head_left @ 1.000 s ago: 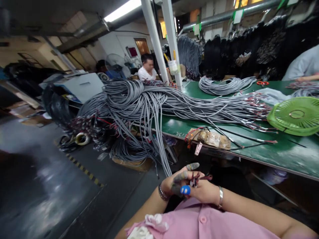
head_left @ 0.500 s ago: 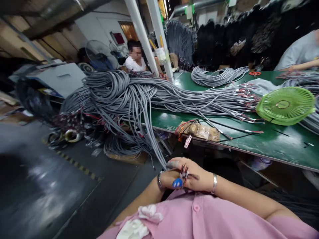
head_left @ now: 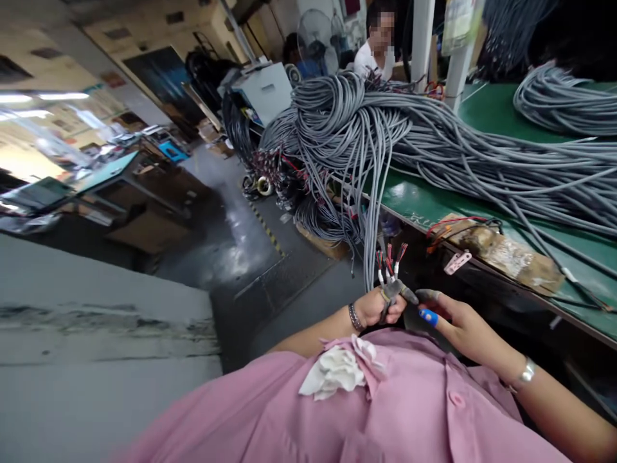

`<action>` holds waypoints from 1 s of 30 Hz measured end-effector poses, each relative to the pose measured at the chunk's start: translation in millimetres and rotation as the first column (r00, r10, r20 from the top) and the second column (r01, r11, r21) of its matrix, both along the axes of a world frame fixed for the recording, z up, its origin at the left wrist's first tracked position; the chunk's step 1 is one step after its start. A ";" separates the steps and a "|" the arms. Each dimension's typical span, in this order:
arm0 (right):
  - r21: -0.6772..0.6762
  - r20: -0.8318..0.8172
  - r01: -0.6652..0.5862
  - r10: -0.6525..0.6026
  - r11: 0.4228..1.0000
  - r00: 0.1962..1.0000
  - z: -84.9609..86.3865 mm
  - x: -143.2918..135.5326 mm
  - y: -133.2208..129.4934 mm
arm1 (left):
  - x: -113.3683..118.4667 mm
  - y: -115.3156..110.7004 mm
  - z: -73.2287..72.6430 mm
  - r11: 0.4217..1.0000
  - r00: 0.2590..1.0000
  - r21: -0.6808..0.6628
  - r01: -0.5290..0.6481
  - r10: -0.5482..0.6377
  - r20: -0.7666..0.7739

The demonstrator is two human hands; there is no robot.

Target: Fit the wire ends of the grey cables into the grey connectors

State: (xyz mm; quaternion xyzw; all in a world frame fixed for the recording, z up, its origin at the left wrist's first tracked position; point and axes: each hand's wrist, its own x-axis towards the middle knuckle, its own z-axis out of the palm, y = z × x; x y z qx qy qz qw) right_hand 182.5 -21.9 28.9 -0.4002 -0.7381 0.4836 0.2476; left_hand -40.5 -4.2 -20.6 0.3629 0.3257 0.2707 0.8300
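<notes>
Low in front of my pink shirt, my left hand [head_left: 385,303] is wrapped round several grey cables. Their stripped ends [head_left: 391,260] stick up above the fist, with white sleeves and fanned thin wires, mostly red. Grey covers sit on some of its fingers. Just to the right, my right hand [head_left: 457,325] is half spread, thumb and forefinger apart, with nothing visible between them. Its thumb wears a blue cover and its forefinger a grey one, the forefinger tip close to the left fingers. Grey cable strands [head_left: 373,218] hang from the bench down behind my left hand.
A large heap of grey cables [head_left: 332,116] lies along the green bench [head_left: 409,196]. A taped cardboard piece [head_left: 506,254] with a pink clip [head_left: 457,262] sits at its front edge. Another cable coil [head_left: 563,106] lies farther right. A person [head_left: 378,48] is behind the heap.
The view has swung left. My hands have parted: the left now holds the wire ends upward, while the right has drawn off to its right side.
</notes>
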 end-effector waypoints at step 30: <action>0.255 0.092 0.302 -0.335 0.918 0.938 2.6 -20.9 12.1 | 37.4 -2.3 -0.9 0.994 0.984 0.106 0.028 -0.009 -0.176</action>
